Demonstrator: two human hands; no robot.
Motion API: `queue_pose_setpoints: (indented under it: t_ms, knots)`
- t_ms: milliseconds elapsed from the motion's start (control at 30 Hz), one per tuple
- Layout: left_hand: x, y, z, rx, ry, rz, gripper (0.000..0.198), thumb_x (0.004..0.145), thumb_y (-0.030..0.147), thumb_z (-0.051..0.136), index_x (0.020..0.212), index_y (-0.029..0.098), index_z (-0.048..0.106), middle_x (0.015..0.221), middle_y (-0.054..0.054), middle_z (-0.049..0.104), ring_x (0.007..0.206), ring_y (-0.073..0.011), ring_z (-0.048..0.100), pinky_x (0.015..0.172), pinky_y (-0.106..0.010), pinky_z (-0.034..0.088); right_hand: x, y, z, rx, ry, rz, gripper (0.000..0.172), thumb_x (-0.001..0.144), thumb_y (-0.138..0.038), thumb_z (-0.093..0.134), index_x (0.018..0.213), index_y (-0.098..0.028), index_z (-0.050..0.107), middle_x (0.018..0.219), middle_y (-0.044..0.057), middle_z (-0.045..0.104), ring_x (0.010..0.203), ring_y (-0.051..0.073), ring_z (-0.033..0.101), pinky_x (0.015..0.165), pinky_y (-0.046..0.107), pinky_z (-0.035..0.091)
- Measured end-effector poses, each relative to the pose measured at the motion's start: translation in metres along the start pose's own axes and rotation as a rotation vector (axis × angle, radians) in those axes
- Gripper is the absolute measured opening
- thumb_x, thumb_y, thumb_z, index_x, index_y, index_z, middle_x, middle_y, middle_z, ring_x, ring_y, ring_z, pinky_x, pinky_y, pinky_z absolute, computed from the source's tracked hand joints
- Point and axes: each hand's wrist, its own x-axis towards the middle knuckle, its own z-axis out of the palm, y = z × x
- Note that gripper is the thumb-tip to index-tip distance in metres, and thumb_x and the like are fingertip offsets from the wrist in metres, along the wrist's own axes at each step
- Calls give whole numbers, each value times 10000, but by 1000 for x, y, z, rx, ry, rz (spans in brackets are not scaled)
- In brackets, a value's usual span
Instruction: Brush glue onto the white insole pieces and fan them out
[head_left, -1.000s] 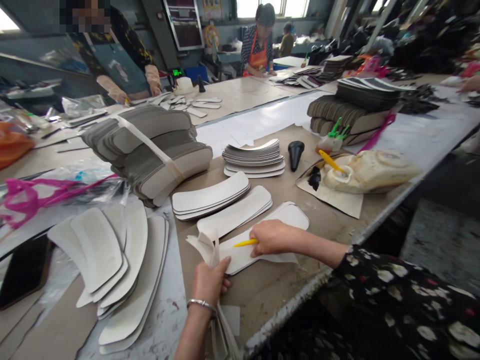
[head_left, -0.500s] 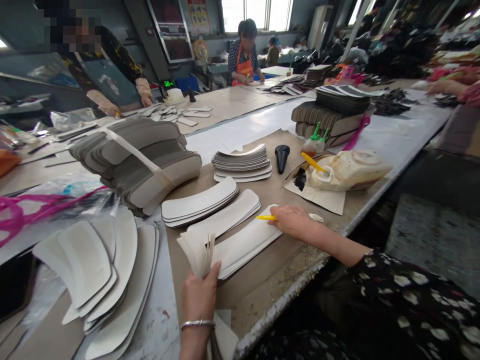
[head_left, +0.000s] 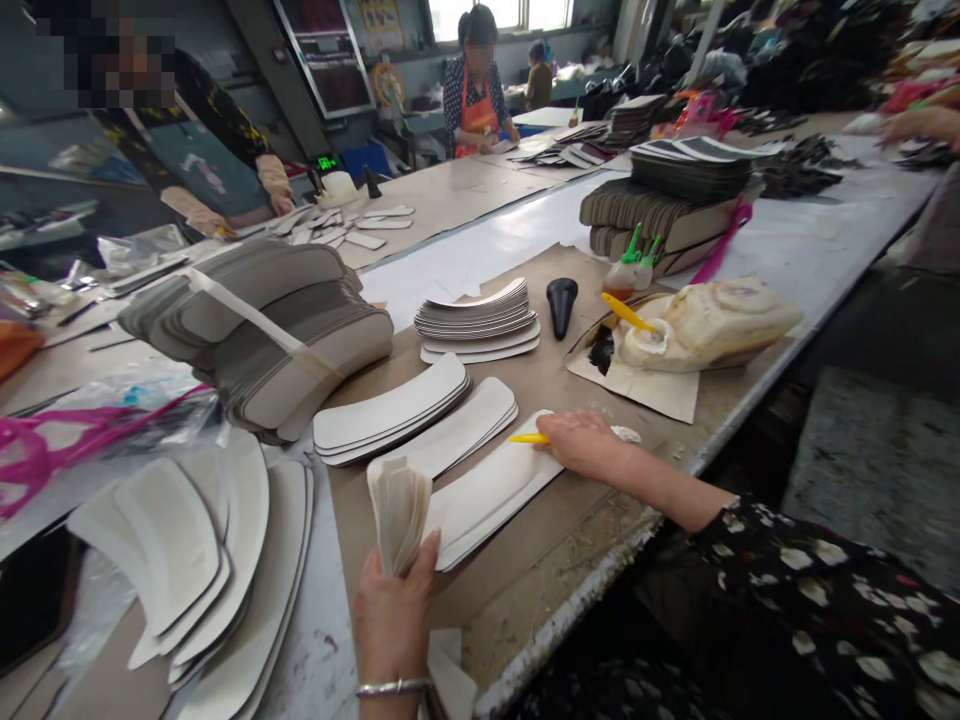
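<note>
My left hand is closed round a thick bundle of thin white pieces, held upright near the table's front edge. My right hand rests on the far end of a long white curved piece and grips a yellow tool whose tip points left. Two more stacks of the same white curved pieces lie just behind. A glue-caked pot with a yellow brush handle stands to the right on a scrap of cardboard.
A strapped grey bundle lies at the left, with fanned white pieces in front of it. A small stack, a black cone, glue bottles and dark piles stand farther back. Other people work at the far tables.
My right hand slid rightward along the long white piece to its far end with the yellow tool. My left hand drew the bundle upright and squared it.
</note>
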Motion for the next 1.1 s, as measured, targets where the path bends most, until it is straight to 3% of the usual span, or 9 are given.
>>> queue_pose_setpoints:
  t_ms: [100, 233, 300, 533, 733, 933, 1100]
  knots:
    - [4, -5, 3, -116, 7, -1, 281, 594, 470, 643, 610, 216, 521, 535, -33, 543, 594, -231, 551, 559, -313, 403, 1, 1, 1, 1, -1, -2, 271, 841, -367, 419, 925, -168, 583, 899, 116, 659, 841, 231, 614, 683, 294, 413]
    - [11, -18, 14, -375, -114, -95, 299, 571, 443, 667, 510, 215, 482, 438, -1, 465, 429, -158, 457, 426, -279, 342, 3, 3, 5, -1, 7, -10, 279, 833, -380, 427, 926, -165, 577, 879, 127, 658, 848, 256, 611, 686, 321, 415]
    - [13, -22, 17, -399, -112, -123, 303, 575, 442, 661, 515, 204, 482, 429, 11, 448, 390, -131, 410, 393, -265, 303, 4, 3, 6, -3, 4, -8, 283, 829, -387, 431, 926, -164, 576, 866, 131, 657, 840, 261, 612, 684, 329, 415]
    - [1, -7, 11, -232, 81, -77, 301, 554, 421, 684, 678, 196, 528, 583, -4, 555, 604, -191, 539, 593, -295, 402, 7, 5, 10, 2, -3, 2, 293, 828, -405, 426, 922, -169, 574, 872, 126, 657, 821, 250, 614, 674, 320, 414]
    - [-11, 4, 7, -45, 173, 56, 298, 611, 467, 619, 733, 217, 513, 658, -21, 564, 661, -208, 539, 617, -296, 389, 6, 7, 11, 38, 9, -12, 293, 824, -397, 433, 922, -162, 577, 885, 135, 657, 833, 263, 614, 674, 329, 422]
    - [3, 0, -2, -70, -63, 15, 326, 596, 496, 615, 580, 183, 525, 474, -8, 524, 518, -194, 511, 535, -296, 377, 4, 8, 9, 68, 8, -14, 292, 830, -385, 433, 934, -156, 581, 903, 135, 656, 854, 250, 610, 691, 317, 420]
    - [10, -8, 3, -170, -89, -17, 329, 563, 470, 649, 531, 171, 515, 386, 32, 430, 448, -163, 457, 493, -291, 371, 2, 9, 8, 88, 13, -23, 268, 826, -366, 449, 934, -162, 585, 895, 121, 661, 854, 234, 611, 701, 304, 421]
